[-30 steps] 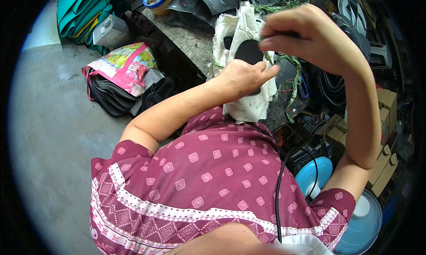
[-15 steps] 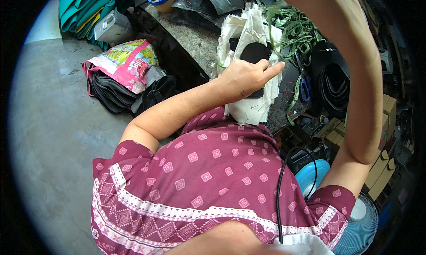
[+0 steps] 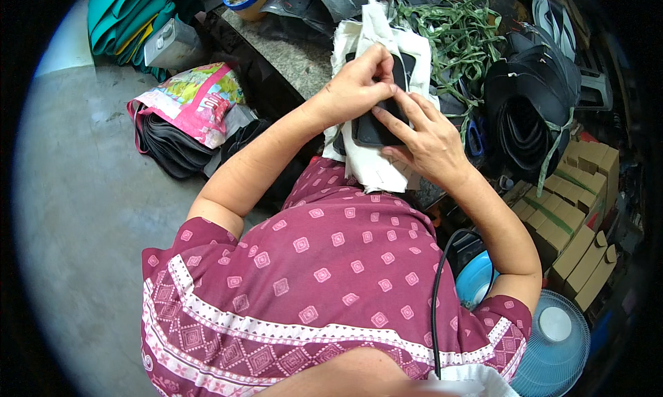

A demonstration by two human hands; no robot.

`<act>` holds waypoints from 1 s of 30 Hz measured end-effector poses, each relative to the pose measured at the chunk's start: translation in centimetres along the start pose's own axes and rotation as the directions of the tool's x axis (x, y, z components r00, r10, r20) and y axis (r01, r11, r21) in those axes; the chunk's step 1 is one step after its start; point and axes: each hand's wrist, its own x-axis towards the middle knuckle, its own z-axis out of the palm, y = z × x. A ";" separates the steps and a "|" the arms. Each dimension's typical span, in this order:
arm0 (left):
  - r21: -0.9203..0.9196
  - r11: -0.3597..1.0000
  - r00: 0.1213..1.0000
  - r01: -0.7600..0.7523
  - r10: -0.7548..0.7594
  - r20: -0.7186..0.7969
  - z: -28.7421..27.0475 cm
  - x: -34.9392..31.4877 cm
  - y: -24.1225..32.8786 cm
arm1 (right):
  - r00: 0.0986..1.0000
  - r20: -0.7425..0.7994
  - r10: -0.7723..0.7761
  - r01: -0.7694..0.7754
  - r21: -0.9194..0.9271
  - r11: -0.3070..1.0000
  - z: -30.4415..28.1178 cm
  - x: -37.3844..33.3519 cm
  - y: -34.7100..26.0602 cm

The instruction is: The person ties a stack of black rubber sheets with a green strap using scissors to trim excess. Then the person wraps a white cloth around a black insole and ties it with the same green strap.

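A flat black piece (image 3: 373, 130) with rounded corners lies on folded white cloth (image 3: 378, 169) close to my body. My left hand (image 3: 359, 84) is over its far left part, thumb and fingers pinched together; whatever is between them is hidden. From the right, my right hand (image 3: 435, 136) reaches in, fingers stretched and apart, the index fingertip meeting my left thumb. Its other fingers rest on or just over the black piece. Beyond my fingers, a thin pale line runs along the black surface; I cannot tell if it is thread.
Green fabric strips (image 3: 449, 34) are heaped behind the cloth. Blue-handled scissors (image 3: 474, 136) and stacked curved black pieces (image 3: 532, 86) lie to the right, above cardboard boxes (image 3: 559, 210). A pink bag (image 3: 200, 107) stands on the floor at left. A fan (image 3: 552, 348) is at lower right.
My right hand has come down from high at the upper right to the black piece. My left hand has shifted slightly up and left, its fingers now pinched.
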 end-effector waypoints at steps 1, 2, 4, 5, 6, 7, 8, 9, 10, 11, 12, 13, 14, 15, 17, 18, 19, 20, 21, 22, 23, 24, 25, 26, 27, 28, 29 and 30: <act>-0.107 0.993 0.998 0.051 -0.053 -0.023 -0.2 0.0 0.4 | 0.999 0.029 0.019 -0.019 0.014 1.000 0.0 0.3 0.0; -0.137 0.990 0.999 0.011 -0.016 -0.033 -0.6 -0.7 1.1 | 0.997 0.071 0.036 -0.038 0.013 0.999 -0.2 0.6 0.0; -0.064 0.996 0.991 -0.069 0.061 -0.115 -1.6 -2.1 2.9 | 0.997 0.071 0.007 -0.005 -0.030 1.000 -0.7 1.4 -0.1; -0.005 0.998 0.985 -0.066 0.064 -0.162 -2.4 -3.1 4.0 | 0.993 0.110 0.030 -0.027 -0.030 0.999 -0.9 1.8 -0.1; 0.043 0.995 0.975 -0.095 0.102 -0.200 -3.1 -3.9 5.0 | 0.991 0.128 0.033 -0.029 -0.029 0.999 -1.0 2.2 -0.1; 0.089 0.987 0.961 -0.132 0.150 -0.234 -3.9 -4.7 5.9 | 0.989 0.146 0.037 -0.034 -0.029 0.999 -1.2 2.4 -0.1; 0.109 0.987 0.958 -0.117 0.141 -0.249 -4.7 -5.6 6.8 | 0.992 0.125 0.018 -0.015 -0.026 1.000 -1.2 2.7 -0.2; 0.205 0.977 0.943 -0.060 0.123 -0.309 -5.3 -6.4 7.7 | 0.992 0.124 0.022 -0.019 -0.028 0.999 -1.2 2.8 -0.2; 0.202 0.977 0.922 -0.066 0.137 -0.361 -5.9 -7.1 8.4 | 0.992 0.125 0.024 -0.021 -0.031 0.999 -1.2 2.9 -0.2; 0.200 0.977 0.898 -0.073 0.152 -0.414 -6.3 -7.7 9.0 | 0.989 0.149 0.024 -0.018 -0.038 0.999 -1.2 2.9 -0.2; 0.221 0.973 0.863 -0.073 0.173 -0.475 -6.9 -8.3 9.5 | 0.991 0.129 0.026 -0.022 -0.038 0.999 -1.1 2.9 -0.3; 0.242 0.968 0.820 -0.070 0.194 -0.538 -7.3 -8.7 10.1 | 0.991 0.133 0.027 -0.022 -0.040 0.999 -1.1 2.8 -0.3; 0.271 0.958 0.779 -0.093 0.239 -0.579 -7.5 -9.1 10.6 | 0.988 0.150 0.037 -0.030 -0.050 0.998 -1.0 2.7 -0.3; 0.311 0.943 0.747 -0.116 0.289 -0.598 -7.7 -9.5 11.0 | 0.990 0.134 0.030 -0.025 -0.040 0.999 -1.0 2.7 -0.3; 0.472 0.875 0.701 -0.109 0.404 -0.587 -8.1 -9.9 11.8 | 0.990 0.135 0.034 -0.030 -0.033 0.999 -0.9 2.6 -0.3; 0.527 0.843 0.696 -0.107 0.442 -0.566 -8.4 -10.0 12.3 | 0.990 0.134 0.037 -0.033 -0.033 0.999 -0.8 2.5 -0.3; 0.583 0.809 0.685 -0.073 0.466 -0.561 -8.8 -10.1 12.7 | 0.990 0.133 0.039 -0.035 -0.033 0.999 -0.8 2.5 -0.3; 0.635 0.772 0.673 -0.038 0.489 -0.554 -9.2 -10.2 13.0 | 0.990 0.137 0.037 -0.033 -0.035 0.999 -0.7 2.6 -0.4; 0.683 0.731 0.663 -0.002 0.512 -0.546 -9.6 -10.2 13.2 | 0.991 0.126 0.037 -0.033 -0.031 0.999 -0.7 2.6 -0.4; 0.773 0.570 0.724 0.280 0.403 -0.559 -9.9 -10.7 13.9 | 0.992 0.121 0.034 -0.030 -0.030 0.999 -0.6 2.6 -0.3; 0.843 0.332 0.819 0.424 0.257 -0.513 -10.3 -11.0 14.2 | 0.990 0.134 0.037 -0.033 -0.038 0.999 -0.5 2.6 -0.3; 0.881 0.051 0.876 0.470 0.093 -0.473 -10.6 -11.4 14.7 | 0.993 0.117 0.031 -0.028 -0.027 0.999 -0.4 2.7 -0.3; 0.871 -0.233 0.886 0.433 -0.066 -0.459 -11.0 -11.7 15.2 | 0.992 0.120 0.031 -0.028 -0.026 0.999 -0.3 2.7 -0.3; 0.882 -0.259 0.863 0.394 -0.226 -0.452 -11.2 -11.8 15.6 | 0.992 0.124 0.033 -0.029 -0.032 0.999 -0.2 2.7 -0.3; 0.950 -0.083 0.910 0.300 -0.275 -0.311 -11.3 -11.8 16.1 | 0.994 0.110 0.027 -0.024 -0.030 0.999 -0.1 2.7 -0.2; 0.974 0.095 0.936 0.206 -0.309 -0.168 -11.4 -11.8 16.6 | 0.994 0.107 0.026 -0.022 -0.030 0.999 0.0 2.7 -0.2; 0.955 0.274 0.948 0.112 -0.318 -0.021 -11.2 -11.5 16.9 | 0.993 0.116 0.026 -0.022 -0.035 0.999 0.0 2.7 -0.2; 0.842 0.533 0.963 0.082 -0.260 0.071 -10.7 -11.2 16.9 | 0.994 0.109 0.026 -0.024 -0.023 0.999 0.0 2.7 -0.2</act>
